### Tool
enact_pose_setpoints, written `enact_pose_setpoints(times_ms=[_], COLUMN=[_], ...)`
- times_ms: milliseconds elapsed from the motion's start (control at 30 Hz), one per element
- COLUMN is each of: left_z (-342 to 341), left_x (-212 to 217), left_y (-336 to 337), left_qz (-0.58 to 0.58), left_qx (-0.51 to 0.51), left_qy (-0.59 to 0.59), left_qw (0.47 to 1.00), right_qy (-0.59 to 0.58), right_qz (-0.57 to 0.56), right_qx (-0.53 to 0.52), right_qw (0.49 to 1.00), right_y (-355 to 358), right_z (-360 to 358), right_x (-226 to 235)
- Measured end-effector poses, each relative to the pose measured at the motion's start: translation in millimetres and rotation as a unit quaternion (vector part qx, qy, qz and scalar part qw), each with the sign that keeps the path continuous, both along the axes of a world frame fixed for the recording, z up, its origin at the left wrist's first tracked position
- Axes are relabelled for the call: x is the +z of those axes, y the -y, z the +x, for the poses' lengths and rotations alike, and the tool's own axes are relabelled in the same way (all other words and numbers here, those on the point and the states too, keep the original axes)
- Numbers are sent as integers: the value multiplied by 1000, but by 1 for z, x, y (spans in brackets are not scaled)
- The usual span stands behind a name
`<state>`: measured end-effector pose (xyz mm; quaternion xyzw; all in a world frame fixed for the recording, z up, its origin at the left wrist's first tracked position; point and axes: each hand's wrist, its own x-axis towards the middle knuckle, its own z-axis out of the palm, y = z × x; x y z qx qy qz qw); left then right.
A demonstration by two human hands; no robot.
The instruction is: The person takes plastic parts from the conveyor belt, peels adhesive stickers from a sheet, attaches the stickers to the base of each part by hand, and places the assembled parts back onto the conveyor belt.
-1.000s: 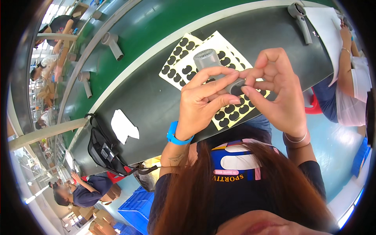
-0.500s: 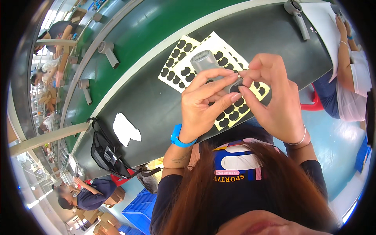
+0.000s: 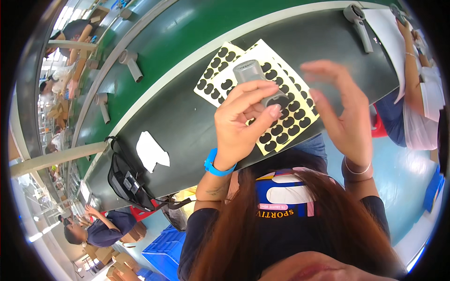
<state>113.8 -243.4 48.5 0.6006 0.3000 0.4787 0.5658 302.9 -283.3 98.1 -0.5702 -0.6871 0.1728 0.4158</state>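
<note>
So left hand (image 3: 239,114) grips fan (image 3: 251,71) above sticker sheets (image 3: 287,121); right hand (image 3: 346,110) half-open, seemingly empty, alongside; off-centre pressing could skew black end pad (image 3: 281,100).

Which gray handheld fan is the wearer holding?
The handheld fan in the left hand, over the sticker sheets; other fans lie unheld on the green belt and dark table.
</note>
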Motion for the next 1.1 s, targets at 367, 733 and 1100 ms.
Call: enact_pose_setpoints(times_ms=[367, 733, 1100], left_z=[-11, -31, -75], left_x=[5, 5, 4], left_y=[-3, -3, -153], left_qz=[-27, -75, 91], left_qx=[74, 24, 145], left_qy=[58, 119, -32], left_qw=[995, 990, 985], right_qy=[-128, -118, -18], right_qz=[-2, 11, -16], right_qx=[91, 119, -11], right_qw=[988, 986, 1000], right_y=[-16, -18, -73], right_z=[-50, -57, -19], right_x=[-38, -46, -92])
